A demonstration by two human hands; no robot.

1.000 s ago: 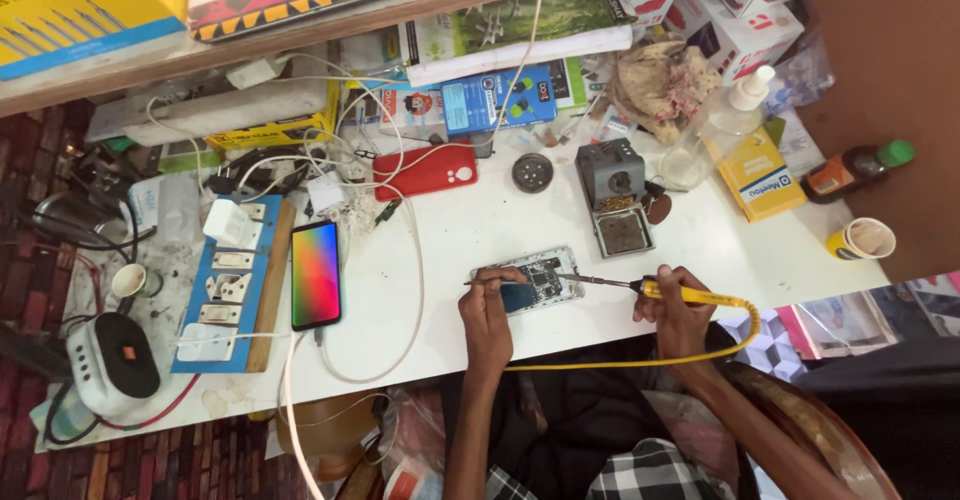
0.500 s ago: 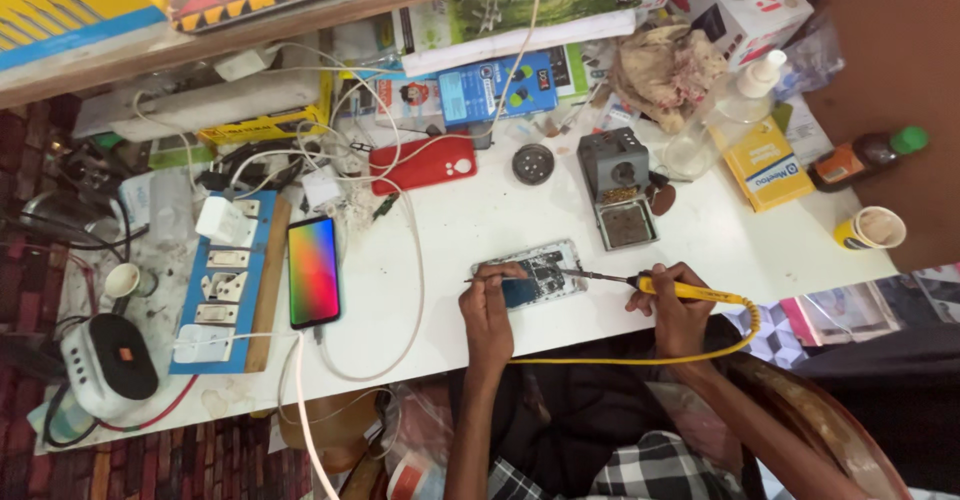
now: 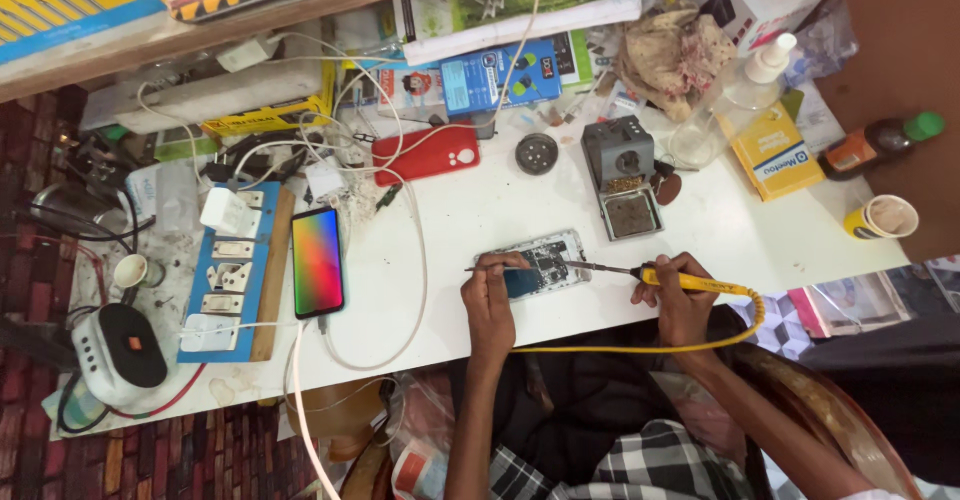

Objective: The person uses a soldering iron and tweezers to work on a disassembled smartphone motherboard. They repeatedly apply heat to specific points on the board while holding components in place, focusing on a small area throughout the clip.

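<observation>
Much clutter on white table (image 3: 470, 210) – red brick floor (image 3: 40, 160) beside.

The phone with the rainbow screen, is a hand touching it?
No. The phone lies alone by the power strip, while both hands work at the opened phone, well to its right.

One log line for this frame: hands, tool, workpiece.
left hand: tweezers on opened phone | right hand: yellow soldering iron, tip at phone | white table
</observation>
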